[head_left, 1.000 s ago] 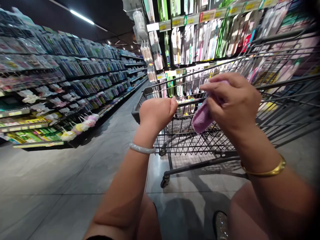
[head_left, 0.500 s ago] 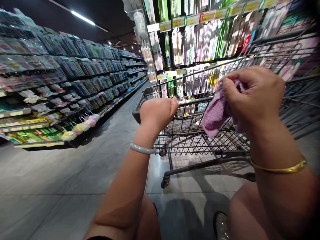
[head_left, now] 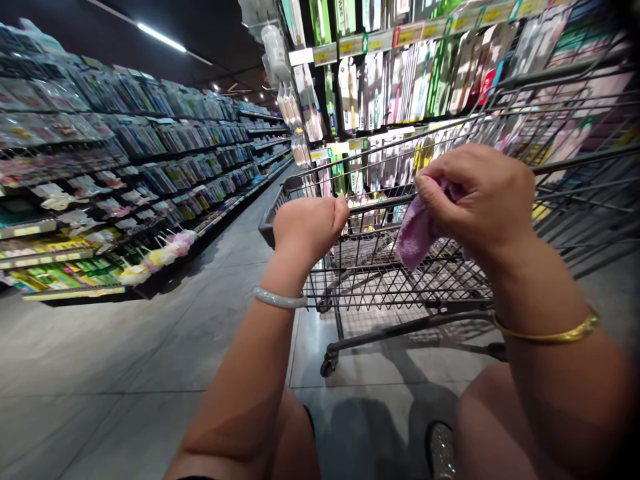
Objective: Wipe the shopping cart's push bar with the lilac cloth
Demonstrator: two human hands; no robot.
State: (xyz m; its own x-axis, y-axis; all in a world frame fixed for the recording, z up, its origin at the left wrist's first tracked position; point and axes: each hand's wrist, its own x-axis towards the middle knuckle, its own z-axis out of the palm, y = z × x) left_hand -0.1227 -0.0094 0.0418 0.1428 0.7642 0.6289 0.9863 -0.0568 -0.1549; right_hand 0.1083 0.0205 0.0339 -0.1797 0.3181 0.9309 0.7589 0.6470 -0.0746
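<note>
A black wire shopping cart [head_left: 410, 328] stands in front of me, side-on. My left hand [head_left: 310, 230], with a pale grey bangle at the wrist, is closed around the cart's side rail near its left end. In my right hand [head_left: 483, 200] a purple cloth [head_left: 414, 235] is bunched between thumb and curled fingers. Its loose end hangs down in front of the cart's wire side, beside the same rail. The hand covers the rail there, so I cannot tell whether the cloth touches it. A gold bangle circles the right wrist.
Shelves of hanging packs, toothbrushes among them [head_left: 350, 93], rise just behind the cart. Across the grey tiled floor [head_left: 150, 347] a long shelf row [head_left: 175, 133] runs back along the aisle. A cart wheel [head_left: 328, 365] is near my feet.
My right hand and the purple cloth have moved left along the cart, toward my left hand. The left hand keeps its hold, and the view has shifted slightly.
</note>
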